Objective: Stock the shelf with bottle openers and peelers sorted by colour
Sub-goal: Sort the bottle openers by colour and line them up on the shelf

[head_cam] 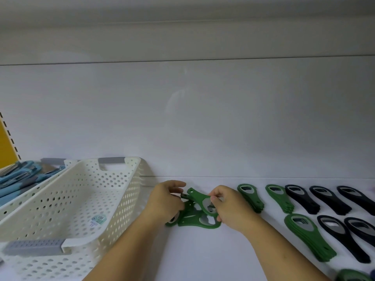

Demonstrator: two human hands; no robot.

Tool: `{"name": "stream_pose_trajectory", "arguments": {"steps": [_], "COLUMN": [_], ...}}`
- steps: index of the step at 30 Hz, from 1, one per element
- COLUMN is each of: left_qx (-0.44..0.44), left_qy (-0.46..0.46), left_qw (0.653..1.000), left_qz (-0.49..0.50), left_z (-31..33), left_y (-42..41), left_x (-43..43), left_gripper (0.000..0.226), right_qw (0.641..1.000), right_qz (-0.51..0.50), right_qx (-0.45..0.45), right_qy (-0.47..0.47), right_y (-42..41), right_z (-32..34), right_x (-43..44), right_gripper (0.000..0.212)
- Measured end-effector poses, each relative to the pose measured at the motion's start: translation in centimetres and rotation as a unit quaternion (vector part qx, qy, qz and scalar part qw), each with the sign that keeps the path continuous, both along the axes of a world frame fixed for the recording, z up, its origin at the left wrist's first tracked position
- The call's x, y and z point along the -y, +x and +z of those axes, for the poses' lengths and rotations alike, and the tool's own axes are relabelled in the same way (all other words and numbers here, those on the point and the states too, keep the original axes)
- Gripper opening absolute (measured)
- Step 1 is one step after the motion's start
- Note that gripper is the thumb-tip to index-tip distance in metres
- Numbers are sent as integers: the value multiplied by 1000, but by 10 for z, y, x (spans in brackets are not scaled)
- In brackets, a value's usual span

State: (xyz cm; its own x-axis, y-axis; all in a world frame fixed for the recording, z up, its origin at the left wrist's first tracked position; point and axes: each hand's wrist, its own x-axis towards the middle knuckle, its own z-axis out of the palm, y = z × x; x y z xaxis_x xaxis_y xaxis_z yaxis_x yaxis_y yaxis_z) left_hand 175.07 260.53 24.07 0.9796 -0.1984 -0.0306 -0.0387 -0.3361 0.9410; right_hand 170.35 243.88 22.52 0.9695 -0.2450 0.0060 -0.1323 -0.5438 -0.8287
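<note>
Midway: L hand (pixel 164 201) & R hand (pixel 229 207) pinch one green opener (pixel 196 196) over loose green heap (pixel 194 221) on shelf (pixel 223 252); green stacks (pixel 250 197) & navy stacks (pixel 300 197) laid at right, blue peelers (pixel 16 179) unshelved in rear basket (pixel 30 194).

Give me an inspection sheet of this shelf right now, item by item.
Surface: white shelf, openers laid in rows at right.
Job's things: green opener held above loose green pile; green stacks; dark openers; blue peelers in far basket.
Clutter: white perforated basket beside the pile.
Grips: left hand and right hand both hold the green opener's ends.
Cables: nothing seen.
Surroundings: white back panel; yellow panel at left.
</note>
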Motion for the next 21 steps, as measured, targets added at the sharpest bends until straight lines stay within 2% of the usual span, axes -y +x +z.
{"name": "stream_pose_trajectory", "arguments": {"steps": [4, 7, 10, 13, 15, 17, 19, 21], "left_qx": [31, 42, -11, -81, -92, -78, -55, -30], "left_qy": [-112, -203, -253, -270, -299, -344, -378, -368], "left_qw": [985, 964, 954, 952, 944, 931, 922, 929], "left_qz": [129, 169, 157, 120, 105, 89, 67, 34], "left_z": [7, 11, 9, 1, 1, 5, 8, 9], "left_y": [-1, -3, -7, -11, -16, -22, -26, -28], "left_x": [-3, -2, 8, 19, 23, 25, 27, 27], "left_gripper": [43, 45, 45, 45, 43, 42, 40, 32], "right_qw": [1000, 1000, 998, 997, 994, 996, 990, 984], "right_qz": [-21, -4, 37, -7, -20, 25, 76, 76], "right_qx": [11, 13, 19, 61, 95, 75, 21, 16], "right_qy": [-15, -15, -44, -42, -41, 30, 117, 163], "right_y": [0, -2, -4, -5, -8, -11, -12, -10], "right_z": [-1, 0, 0, 5, 11, 16, 16, 14], "right_x": [0, 0, -1, -3, -5, -12, -21, -23], "right_gripper": [13, 15, 13, 14, 20, 22, 15, 6]}}
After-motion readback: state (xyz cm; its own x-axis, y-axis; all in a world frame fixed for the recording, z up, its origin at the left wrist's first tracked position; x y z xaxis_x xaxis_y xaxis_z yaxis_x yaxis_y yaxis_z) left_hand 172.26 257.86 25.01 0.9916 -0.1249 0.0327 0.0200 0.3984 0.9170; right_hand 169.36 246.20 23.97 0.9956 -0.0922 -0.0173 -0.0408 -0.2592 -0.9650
